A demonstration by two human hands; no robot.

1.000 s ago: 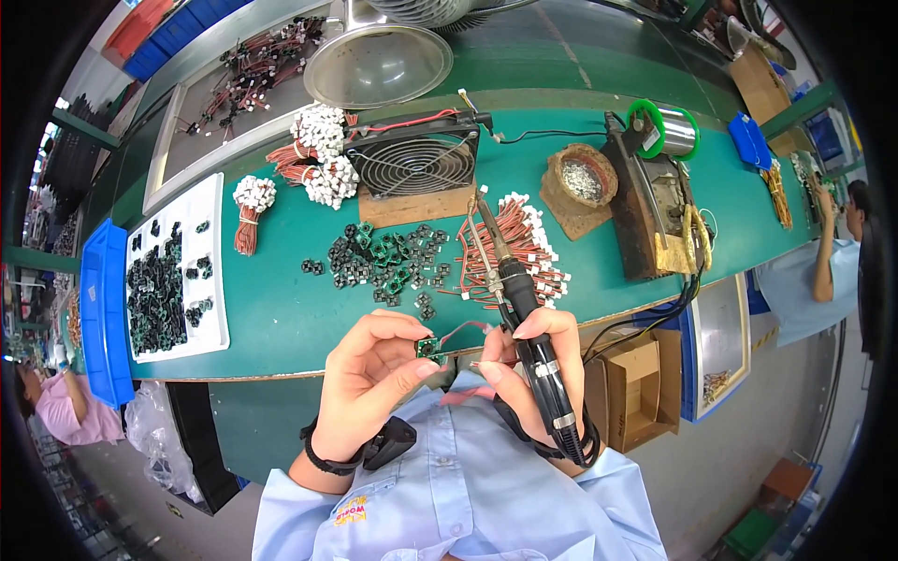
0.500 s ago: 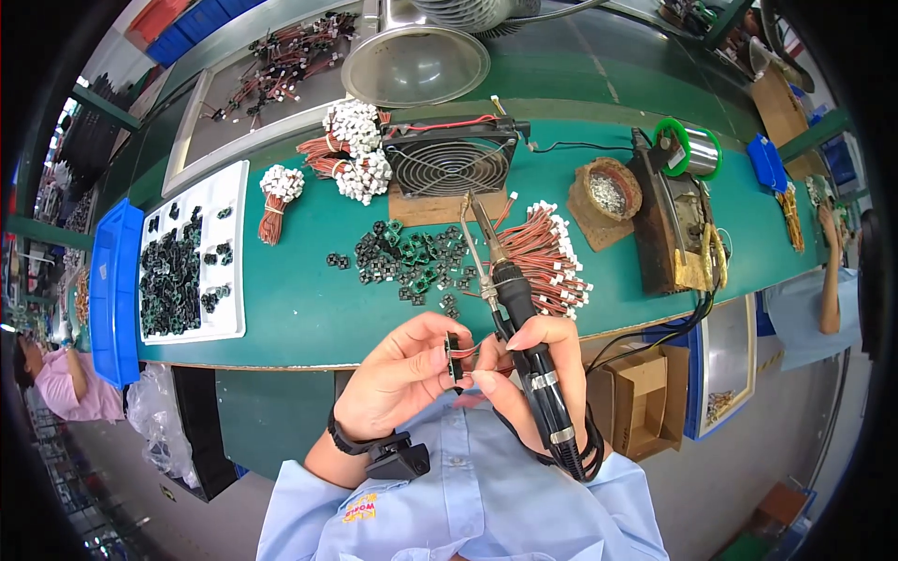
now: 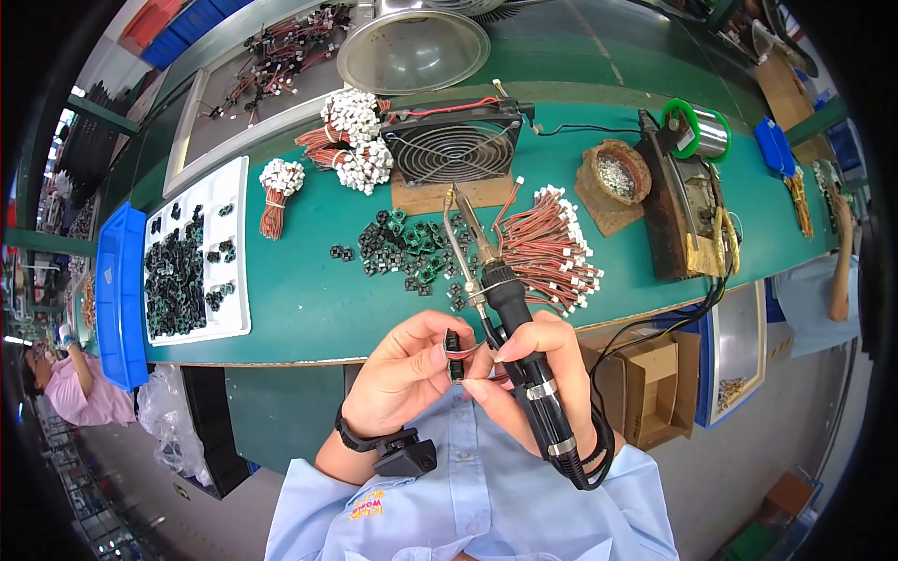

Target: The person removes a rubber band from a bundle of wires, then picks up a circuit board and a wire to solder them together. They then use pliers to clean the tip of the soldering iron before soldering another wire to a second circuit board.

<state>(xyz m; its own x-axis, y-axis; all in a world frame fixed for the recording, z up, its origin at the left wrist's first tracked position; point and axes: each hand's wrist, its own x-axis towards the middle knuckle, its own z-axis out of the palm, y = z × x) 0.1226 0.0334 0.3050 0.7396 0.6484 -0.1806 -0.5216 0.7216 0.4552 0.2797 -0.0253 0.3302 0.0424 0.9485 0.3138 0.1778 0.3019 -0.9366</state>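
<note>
Between thumb and fingers, my left hand [image 3: 400, 366] pinches a small black-and-green circuit part [image 3: 454, 355] near the table's front edge. Red and dark wires [image 3: 480, 350] run from it toward my right hand [image 3: 543, 374]. That hand is closed round the black handle of a soldering iron [image 3: 510, 301], and its fingertips meet the wires. The iron's tip, with a thin metal solder-feed tube beside it, points away from me over the table. Behind the hands lies a pile of similar small parts [image 3: 412, 245]. Red-wired cables with white connectors [image 3: 552, 248] are heaped to its right.
A black fan [image 3: 453, 145] stands at the back. Tied cable bundles [image 3: 360, 140] and a white tray [image 3: 236, 280] of parts lie left, beside a blue bin [image 3: 120, 294]. To the right are a bowl [image 3: 622, 173], a soldering station [image 3: 687, 210] and a solder spool [image 3: 702, 133].
The circuit part has turned more edge-on in my left hand. The soldering iron has shifted slightly left and its tip has moved left with it. Both hands keep their hold.
</note>
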